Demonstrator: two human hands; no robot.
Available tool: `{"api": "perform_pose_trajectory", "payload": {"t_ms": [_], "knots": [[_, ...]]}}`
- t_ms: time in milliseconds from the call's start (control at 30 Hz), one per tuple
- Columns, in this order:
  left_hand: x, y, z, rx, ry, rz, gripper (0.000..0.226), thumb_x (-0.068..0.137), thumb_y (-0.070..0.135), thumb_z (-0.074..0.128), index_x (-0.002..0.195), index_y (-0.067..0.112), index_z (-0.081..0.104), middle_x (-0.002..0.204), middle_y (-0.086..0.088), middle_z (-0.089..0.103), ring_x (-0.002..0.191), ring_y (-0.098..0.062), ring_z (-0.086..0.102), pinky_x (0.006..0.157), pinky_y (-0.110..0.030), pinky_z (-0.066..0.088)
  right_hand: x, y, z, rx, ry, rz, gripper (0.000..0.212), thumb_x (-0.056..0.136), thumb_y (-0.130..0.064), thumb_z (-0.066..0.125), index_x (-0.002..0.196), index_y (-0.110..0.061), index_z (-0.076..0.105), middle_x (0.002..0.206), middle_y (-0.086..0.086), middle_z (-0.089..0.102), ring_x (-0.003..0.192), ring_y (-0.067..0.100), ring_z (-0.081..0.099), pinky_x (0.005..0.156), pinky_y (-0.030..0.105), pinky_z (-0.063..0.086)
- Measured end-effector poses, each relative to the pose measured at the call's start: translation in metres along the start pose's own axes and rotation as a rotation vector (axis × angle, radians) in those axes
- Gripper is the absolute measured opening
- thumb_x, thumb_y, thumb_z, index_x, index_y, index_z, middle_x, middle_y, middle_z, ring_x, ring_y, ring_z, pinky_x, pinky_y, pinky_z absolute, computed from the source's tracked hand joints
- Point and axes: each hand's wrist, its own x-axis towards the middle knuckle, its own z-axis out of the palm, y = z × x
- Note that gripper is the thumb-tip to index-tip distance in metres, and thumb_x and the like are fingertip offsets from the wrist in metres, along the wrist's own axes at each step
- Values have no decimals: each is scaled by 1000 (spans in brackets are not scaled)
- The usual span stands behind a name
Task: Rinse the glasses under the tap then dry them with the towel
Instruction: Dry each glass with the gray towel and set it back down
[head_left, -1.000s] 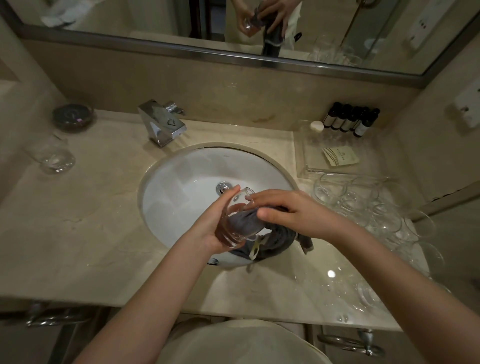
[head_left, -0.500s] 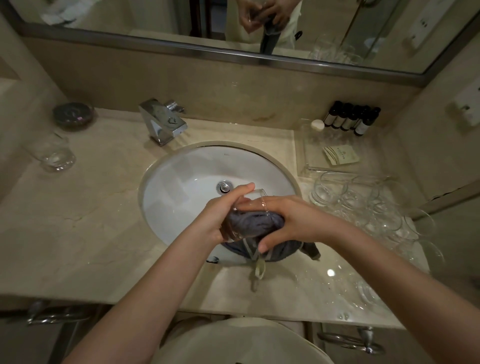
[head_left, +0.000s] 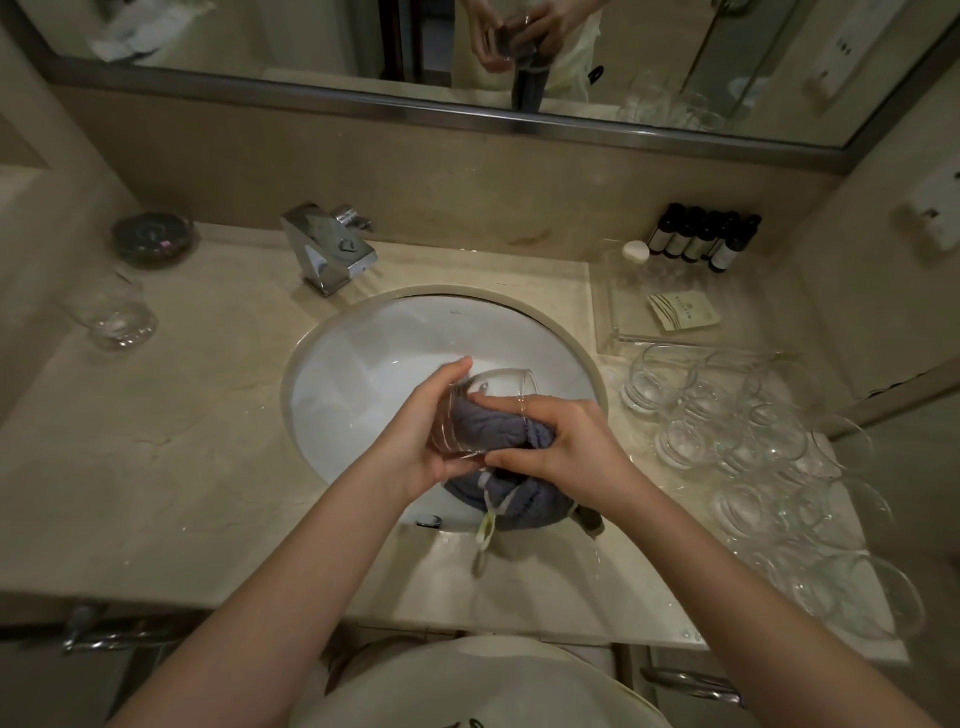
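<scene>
My left hand (head_left: 415, 441) grips a clear glass (head_left: 485, 395) tilted on its side over the white sink (head_left: 363, 364), its mouth toward the right. A grey towel (head_left: 493, 426) is stuffed into the glass and hangs below it. My right hand (head_left: 566, 447) holds the towel at the glass's mouth. The chrome tap (head_left: 327, 249) stands at the sink's back left, with no water running. Several clear glasses (head_left: 737, 441) crowd the counter to the right. One more glass (head_left: 117, 317) stands alone at the far left.
A clear tray (head_left: 623, 312) at the back right holds dark small bottles (head_left: 701, 239), a white cap and a paper sachet. A dark round dish (head_left: 153, 239) sits at the back left. The mirror (head_left: 363, 41) runs along the wall. Water drops lie on the counter (head_left: 156, 467).
The glass has turned in my left hand, and my right hand has twisted the towel deeper inside it. Both hands stay over the sink's front.
</scene>
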Motion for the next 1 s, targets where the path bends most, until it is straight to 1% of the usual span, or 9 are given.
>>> {"api": "perform_pose_trajectory", "payload": {"t_ms": [167, 267, 367, 433, 533, 600, 700, 867, 1000], "knots": [[5, -7, 14, 121, 237, 377, 29, 75, 36, 80, 86, 15, 63, 81, -4, 67, 78, -23, 67, 67, -31, 52, 3, -2, 5, 331, -92, 188, 52, 73, -16, 83, 120, -31, 68, 105, 0, 75, 102, 13, 69, 100, 41, 51], [13, -10, 2, 299, 174, 663, 45, 54, 47, 82, 84, 20, 63, 82, 7, 65, 81, -12, 63, 73, -25, 52, 5, -6, 1, 719, -217, 313, 38, 82, 4, 70, 118, -9, 67, 111, 17, 70, 103, 25, 67, 99, 39, 51], [14, -8, -10, 373, 40, 818, 46, 55, 46, 79, 90, 20, 62, 80, 15, 66, 80, -6, 63, 75, -19, 50, 6, -8, 7, 975, -211, 379, 45, 80, 1, 69, 124, -5, 62, 113, 18, 67, 102, 27, 65, 94, 34, 53], [12, -1, -12, 350, -6, 763, 47, 56, 49, 78, 93, 23, 64, 85, 15, 68, 86, -7, 65, 74, -20, 50, 6, -7, 15, 994, -128, 364, 51, 75, -2, 71, 125, -6, 62, 113, 18, 68, 101, 27, 66, 96, 37, 52], [2, 13, -12, 371, -36, 360, 63, 65, 73, 66, 108, 26, 65, 108, -4, 72, 94, -20, 70, 73, -32, 54, 3, -7, 22, 886, 1, 261, 51, 77, 0, 72, 127, -10, 62, 118, 15, 69, 108, 28, 66, 99, 37, 51], [-4, 20, -14, 485, -72, 152, 69, 73, 80, 47, 110, 24, 65, 97, -6, 74, 78, -25, 73, 67, -31, 55, 0, -7, 24, 781, 43, 199, 51, 78, -1, 74, 125, -18, 63, 117, 11, 70, 110, 25, 66, 100, 35, 50], [-4, 23, -18, 617, 18, 337, 53, 75, 72, 59, 90, 22, 63, 72, 4, 62, 51, -16, 56, 51, -25, 44, 0, -8, 27, 811, 3, 206, 51, 75, -6, 74, 123, -21, 64, 119, 9, 70, 112, 24, 65, 101, 36, 48], [-12, 27, -35, 786, -62, 654, 45, 64, 66, 62, 91, 30, 59, 72, 4, 61, 50, -16, 54, 48, -25, 45, 2, -15, 25, 1286, -223, 428, 57, 60, -3, 83, 113, -5, 63, 94, 16, 71, 80, 24, 71, 73, 31, 58], [-20, 48, -49, 837, -32, 509, 30, 87, 62, 56, 91, 33, 56, 83, 1, 63, 48, -14, 60, 49, -25, 45, 10, -32, 44, 1136, -140, 336, 42, 69, 1, 67, 109, -9, 66, 97, 12, 73, 86, 22, 70, 78, 29, 57]]}}
